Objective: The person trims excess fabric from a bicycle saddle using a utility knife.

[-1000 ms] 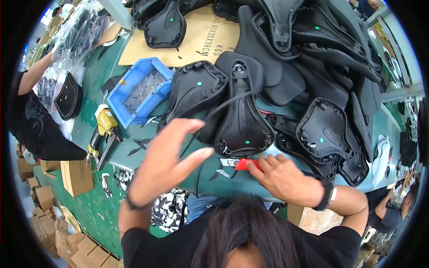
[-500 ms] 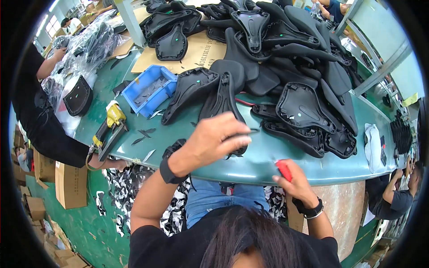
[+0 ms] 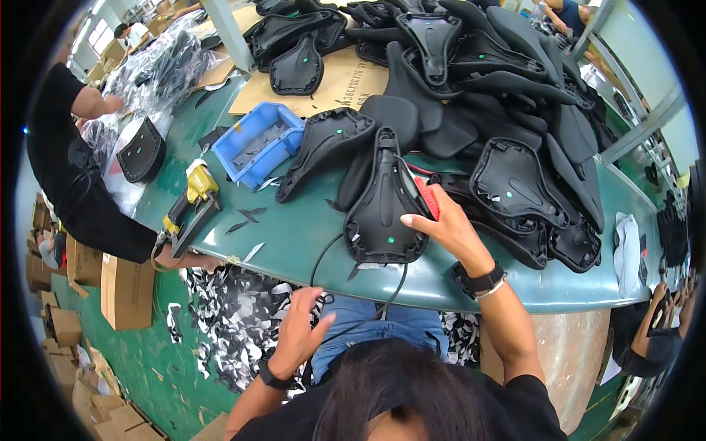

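Note:
A black bicycle saddle (image 3: 376, 213) lies underside up in front of me, its nose pointing away. My right hand (image 3: 445, 224) is closed round a red-handled knife (image 3: 426, 198), whose blade lies along the saddle's right edge. A thin black cord (image 3: 318, 266) loops from the saddle's sides past the table edge toward my lap. My left hand (image 3: 299, 327) is off to the lower left, below the table edge, fingers apart and near the cord. Behind the saddle, more black saddles (image 3: 323, 143) lean against a large heap.
The green table (image 3: 294, 253) carries a blue bin (image 3: 254, 165) of dark scraps, a yellow staple gun (image 3: 198, 187) and loose black offcuts (image 3: 246, 218). A co-worker (image 3: 73, 176) stands at the left. Black and white scraps (image 3: 243, 323) cover the floor below; a metal post (image 3: 228, 33) rises behind.
My left hand has dropped from over the saddle to below the table edge and opened. My right hand has brought the knife up to the saddle's right side. The cord loop now shows.

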A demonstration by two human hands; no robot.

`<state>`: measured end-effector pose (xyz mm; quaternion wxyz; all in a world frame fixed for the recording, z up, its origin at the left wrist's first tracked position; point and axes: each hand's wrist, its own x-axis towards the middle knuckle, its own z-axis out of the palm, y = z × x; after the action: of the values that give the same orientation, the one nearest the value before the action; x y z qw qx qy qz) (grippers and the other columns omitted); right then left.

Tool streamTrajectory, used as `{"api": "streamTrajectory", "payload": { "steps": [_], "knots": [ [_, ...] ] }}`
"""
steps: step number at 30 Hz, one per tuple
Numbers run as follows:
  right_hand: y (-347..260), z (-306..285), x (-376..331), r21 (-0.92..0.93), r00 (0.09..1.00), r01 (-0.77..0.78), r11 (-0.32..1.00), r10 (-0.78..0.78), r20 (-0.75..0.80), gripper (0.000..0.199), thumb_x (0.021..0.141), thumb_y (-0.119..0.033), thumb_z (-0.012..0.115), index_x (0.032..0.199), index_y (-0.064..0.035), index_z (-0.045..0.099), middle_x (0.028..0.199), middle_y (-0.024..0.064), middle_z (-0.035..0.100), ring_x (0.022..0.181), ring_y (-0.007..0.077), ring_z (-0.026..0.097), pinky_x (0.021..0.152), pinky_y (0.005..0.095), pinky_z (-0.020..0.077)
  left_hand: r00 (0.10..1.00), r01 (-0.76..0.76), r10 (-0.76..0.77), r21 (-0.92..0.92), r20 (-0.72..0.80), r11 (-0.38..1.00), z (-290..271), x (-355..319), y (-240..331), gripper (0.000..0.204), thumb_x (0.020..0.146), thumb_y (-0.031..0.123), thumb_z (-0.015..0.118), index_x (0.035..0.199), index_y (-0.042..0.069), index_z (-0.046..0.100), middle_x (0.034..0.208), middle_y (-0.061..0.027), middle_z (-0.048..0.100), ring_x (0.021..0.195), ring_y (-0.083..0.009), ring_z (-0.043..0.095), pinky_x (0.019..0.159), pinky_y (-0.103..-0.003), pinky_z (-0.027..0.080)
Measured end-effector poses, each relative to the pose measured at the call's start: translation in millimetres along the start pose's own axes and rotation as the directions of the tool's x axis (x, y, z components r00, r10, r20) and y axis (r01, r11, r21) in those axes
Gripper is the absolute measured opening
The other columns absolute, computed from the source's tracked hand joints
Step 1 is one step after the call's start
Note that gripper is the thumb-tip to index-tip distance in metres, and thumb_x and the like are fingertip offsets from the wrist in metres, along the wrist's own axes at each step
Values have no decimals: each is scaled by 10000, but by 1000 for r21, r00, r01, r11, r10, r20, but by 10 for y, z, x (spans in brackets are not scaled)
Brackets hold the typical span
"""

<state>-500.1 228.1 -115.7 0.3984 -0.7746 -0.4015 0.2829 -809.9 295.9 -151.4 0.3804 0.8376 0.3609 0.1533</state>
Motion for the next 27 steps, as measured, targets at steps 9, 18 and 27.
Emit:
{"api": "streamTrajectory", "payload": {
  "steps": [9, 18, 27],
  "knots": [
    [-333, 622, -844, 830, 929, -85, 551, 345, -134, 523, 887, -87, 639, 1329, 0, 373, 1163, 88, 548, 1020, 156, 557, 881, 282, 472, 928, 365, -343, 172, -142, 915, -630, -445, -713, 327, 839, 219, 678, 1074, -6, 647, 1026, -170, 666, 900, -289, 655, 777, -347, 516],
    [-2, 602, -1251, 610, 964, -243, 754, 257, 67, 516, 923, -78, 573, 1311, -37, 235, 1014, 139, 604, 617, 113, 541, 512, 237, 484, 919, -338, 347, -80, 185, 938, 39, 937, -22, 604, 572, 252, 888, 1123, 132, 672, 1364, -103, 520, 1207, -387, 469, 1034, -490, 360],
    [8, 150, -956, -438, 982, 174, 882, -190, 8, 631, 838, -151, 703, 1399, -66, 428, 856, 129, 618, 667, 306, 625, 545, 362, 493, 849, -391, 398, -94, 348, 916, 1, 1065, 9, 499, 641, 380, 841, 1031, 117, 674, 1453, -116, 417, 1404, -396, 272, 1117, -568, 233]
  ]
}}
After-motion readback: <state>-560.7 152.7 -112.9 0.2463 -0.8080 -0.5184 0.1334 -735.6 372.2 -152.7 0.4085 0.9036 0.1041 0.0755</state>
